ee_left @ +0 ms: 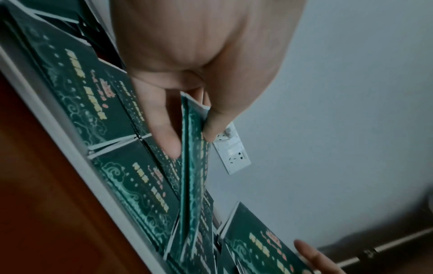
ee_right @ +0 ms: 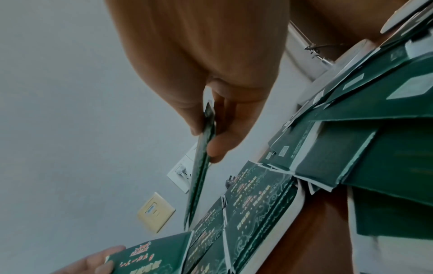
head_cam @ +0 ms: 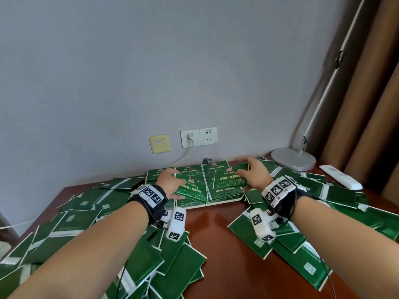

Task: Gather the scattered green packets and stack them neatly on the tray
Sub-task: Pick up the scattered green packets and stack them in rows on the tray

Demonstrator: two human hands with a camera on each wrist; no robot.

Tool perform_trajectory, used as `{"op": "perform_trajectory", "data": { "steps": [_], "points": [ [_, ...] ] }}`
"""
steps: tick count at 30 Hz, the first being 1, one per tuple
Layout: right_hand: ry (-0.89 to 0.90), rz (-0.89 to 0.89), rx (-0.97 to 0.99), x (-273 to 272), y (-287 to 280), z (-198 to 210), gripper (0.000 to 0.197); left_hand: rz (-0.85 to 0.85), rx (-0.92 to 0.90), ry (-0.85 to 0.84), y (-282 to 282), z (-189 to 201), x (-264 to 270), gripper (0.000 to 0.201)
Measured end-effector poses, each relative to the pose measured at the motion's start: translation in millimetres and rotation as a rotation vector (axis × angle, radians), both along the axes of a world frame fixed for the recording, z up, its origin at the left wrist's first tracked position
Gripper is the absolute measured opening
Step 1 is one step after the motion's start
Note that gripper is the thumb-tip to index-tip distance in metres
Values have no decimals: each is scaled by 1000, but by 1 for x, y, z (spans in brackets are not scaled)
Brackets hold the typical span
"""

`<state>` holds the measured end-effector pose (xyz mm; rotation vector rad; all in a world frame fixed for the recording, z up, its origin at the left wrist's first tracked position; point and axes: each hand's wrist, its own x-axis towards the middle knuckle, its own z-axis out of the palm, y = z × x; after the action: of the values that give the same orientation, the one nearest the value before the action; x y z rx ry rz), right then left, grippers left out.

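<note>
A white tray (head_cam: 216,205) at the back of the table holds several stacks of green packets (head_cam: 194,171), printed side up. My left hand (head_cam: 174,185) pinches one green packet (head_cam: 191,189) over the tray's left half; in the left wrist view this packet (ee_left: 194,176) shows edge-on between thumb and fingers (ee_left: 168,140). My right hand (head_cam: 248,169) pinches another packet (head_cam: 230,176) over the right half, edge-on in the right wrist view (ee_right: 201,166). Loose packets lie scattered on the left (head_cam: 75,223) and on the right (head_cam: 323,212).
The table is dark red wood (head_cam: 216,234), bare between the two heaps. A lamp base (head_cam: 293,159) and a white remote (head_cam: 340,176) sit at the back right. Wall sockets (head_cam: 198,137) and a plug (head_cam: 208,161) are behind the tray.
</note>
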<state>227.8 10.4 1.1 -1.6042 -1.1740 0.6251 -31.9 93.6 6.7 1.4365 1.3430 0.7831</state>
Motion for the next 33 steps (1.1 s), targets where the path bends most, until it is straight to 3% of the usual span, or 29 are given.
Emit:
{"op": "perform_trajectory", "data": {
  "steps": [7,14,21,26,33],
  "points": [
    [-39,-44,-3,16,51,-11,16,129,-51,-171,44,-13,-4,40],
    [0,-8,-106,26,102,-19,44,164,-75,-251,87,-22,-7,37],
    [-36,-47,-118,35,154,-28,44,187,-95,-345,117,-23,6,41],
    [-23,-69,-150,45,176,-37,40,197,-31,-313,135,-29,25,43],
    [-9,-55,-212,54,194,-46,38,175,-24,-248,155,-44,46,24]
  ]
}}
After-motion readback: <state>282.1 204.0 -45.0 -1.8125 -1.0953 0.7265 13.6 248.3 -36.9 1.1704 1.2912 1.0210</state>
